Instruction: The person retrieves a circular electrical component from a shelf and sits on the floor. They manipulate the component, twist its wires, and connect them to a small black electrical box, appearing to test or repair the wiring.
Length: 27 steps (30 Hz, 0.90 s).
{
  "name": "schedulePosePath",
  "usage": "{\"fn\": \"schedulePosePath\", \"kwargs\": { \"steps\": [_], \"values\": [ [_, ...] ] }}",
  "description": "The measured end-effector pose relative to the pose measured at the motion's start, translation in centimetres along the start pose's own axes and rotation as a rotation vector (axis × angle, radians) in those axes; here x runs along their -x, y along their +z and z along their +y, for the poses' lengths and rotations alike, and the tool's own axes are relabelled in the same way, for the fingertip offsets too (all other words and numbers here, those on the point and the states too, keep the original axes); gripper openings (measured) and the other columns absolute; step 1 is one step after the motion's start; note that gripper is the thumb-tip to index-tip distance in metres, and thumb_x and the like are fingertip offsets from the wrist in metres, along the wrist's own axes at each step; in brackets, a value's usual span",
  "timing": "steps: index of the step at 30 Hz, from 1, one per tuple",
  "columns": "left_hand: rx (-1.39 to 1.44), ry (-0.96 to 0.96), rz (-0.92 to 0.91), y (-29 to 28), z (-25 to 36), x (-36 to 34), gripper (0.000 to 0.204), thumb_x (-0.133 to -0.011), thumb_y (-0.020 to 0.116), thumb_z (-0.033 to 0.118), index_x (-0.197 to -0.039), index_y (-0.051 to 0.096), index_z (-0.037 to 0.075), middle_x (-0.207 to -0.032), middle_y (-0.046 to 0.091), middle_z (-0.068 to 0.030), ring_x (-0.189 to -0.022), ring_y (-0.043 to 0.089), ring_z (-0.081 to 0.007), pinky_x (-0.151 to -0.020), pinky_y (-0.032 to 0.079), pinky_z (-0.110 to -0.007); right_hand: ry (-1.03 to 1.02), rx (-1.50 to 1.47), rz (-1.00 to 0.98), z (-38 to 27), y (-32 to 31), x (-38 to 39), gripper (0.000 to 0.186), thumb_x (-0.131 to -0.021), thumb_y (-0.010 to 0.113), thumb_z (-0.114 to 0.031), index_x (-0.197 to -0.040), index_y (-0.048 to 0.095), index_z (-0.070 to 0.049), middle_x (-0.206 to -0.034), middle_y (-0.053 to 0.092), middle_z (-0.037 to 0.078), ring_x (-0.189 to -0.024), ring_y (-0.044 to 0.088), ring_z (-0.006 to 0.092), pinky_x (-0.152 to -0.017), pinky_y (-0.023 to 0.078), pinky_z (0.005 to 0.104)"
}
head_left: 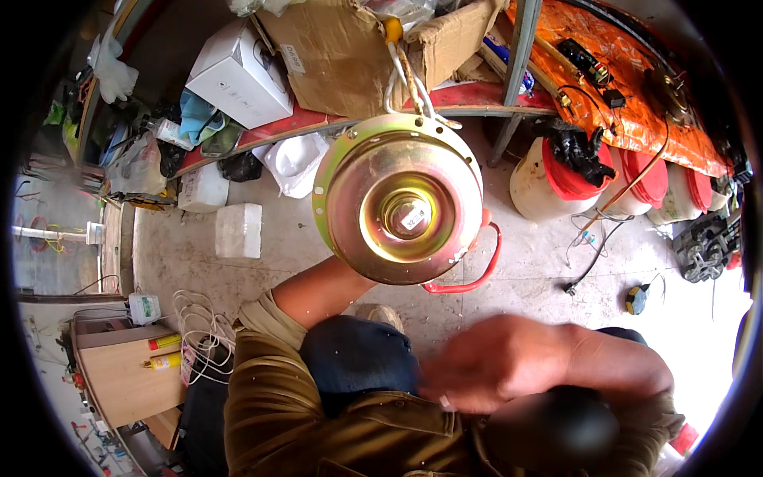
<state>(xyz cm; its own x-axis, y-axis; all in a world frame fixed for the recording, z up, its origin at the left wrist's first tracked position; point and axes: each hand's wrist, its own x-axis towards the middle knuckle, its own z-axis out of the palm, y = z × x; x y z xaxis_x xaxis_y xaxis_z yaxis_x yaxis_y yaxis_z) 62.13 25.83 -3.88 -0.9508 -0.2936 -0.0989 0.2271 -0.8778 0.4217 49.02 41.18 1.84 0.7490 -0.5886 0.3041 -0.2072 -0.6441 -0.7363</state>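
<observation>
A round, gold-tinted metal motor housing is held up in front of me, its stepped centre facing me. A small white label sits on its hub, and its rim has several holes. My left hand supports it from behind; most of the fingers are hidden, with a fingertip showing at the right edge. A red cable loops out beside the housing's lower right. Close to my chest, my right hand is bent inward and blurred by motion, apart from the housing. Whether it holds anything cannot be made out.
Beyond the housing, a red-edged shelf holds a cardboard box and a white box. Red-lidded buckets stand below an orange-covered bench. A white foam block and a black plug cable lie on the floor.
</observation>
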Motion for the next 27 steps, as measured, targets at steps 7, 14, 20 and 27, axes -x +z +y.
{"fn": "schedulePosePath", "kwargs": {
  "steps": [7, 14, 20, 27],
  "values": [
    [-0.773, 0.238, 0.217, 0.5, 0.3, 0.8, 0.048, -0.088, 0.055, 0.031, -0.126, 0.043, 0.003, -0.116, 0.052, -0.0154, -0.1, 0.056, -0.0261, -0.079, 0.053, -0.035, 0.309, 0.395, 0.714, 2.8, -2.8, 0.2, 0.072, -0.069, 0.07, -0.017, -0.131, 0.038, 0.002, -0.138, 0.03, 0.029, -0.127, 0.034, 0.0415, -0.103, 0.031, 0.0442],
    [0.387, -0.002, 0.023, -0.8, 0.6, 0.0, 0.055, -0.084, 0.057, 0.036, -0.124, 0.041, 0.003, -0.113, 0.047, -0.012, -0.115, 0.044, -0.0269, -0.092, 0.041, -0.049, 0.212, 0.099, 0.433, 1.4, 4.4, 2.8, 0.031, -0.07, 0.066, -0.01, -0.098, 0.063, 0.002, -0.117, 0.054, 0.026, -0.089, 0.064, 0.0315, -0.073, 0.054, 0.0372],
    [0.461, -0.047, -0.164, -1.9, 1.2, -0.9, 0.046, -0.087, 0.054, 0.031, -0.122, 0.043, 0.004, -0.114, 0.046, -0.0099, -0.118, 0.042, -0.0257, -0.099, 0.035, -0.048, 0.148, 0.395, 0.755, 1.7, -1.0, -0.4, 0.047, -0.065, 0.067, -0.014, -0.107, 0.058, 0.005, -0.118, 0.052, 0.025, -0.115, 0.047, 0.0412, -0.095, 0.04, 0.0455],
    [0.414, -0.024, 0.075, -1.7, 1.3, 0.2, 0.042, -0.086, 0.056, 0.029, -0.119, 0.048, 0.004, -0.109, 0.051, -0.0088, -0.119, 0.043, -0.0251, -0.1, 0.036, -0.049, 0.095, 0.255, 0.343, 2.2, 3.1, 3.3, 0.023, -0.077, 0.062, -0.013, -0.094, 0.063, 0.002, -0.104, 0.062, 0.017, -0.095, 0.062, 0.0314, -0.073, 0.054, 0.0342]
  ]
}}
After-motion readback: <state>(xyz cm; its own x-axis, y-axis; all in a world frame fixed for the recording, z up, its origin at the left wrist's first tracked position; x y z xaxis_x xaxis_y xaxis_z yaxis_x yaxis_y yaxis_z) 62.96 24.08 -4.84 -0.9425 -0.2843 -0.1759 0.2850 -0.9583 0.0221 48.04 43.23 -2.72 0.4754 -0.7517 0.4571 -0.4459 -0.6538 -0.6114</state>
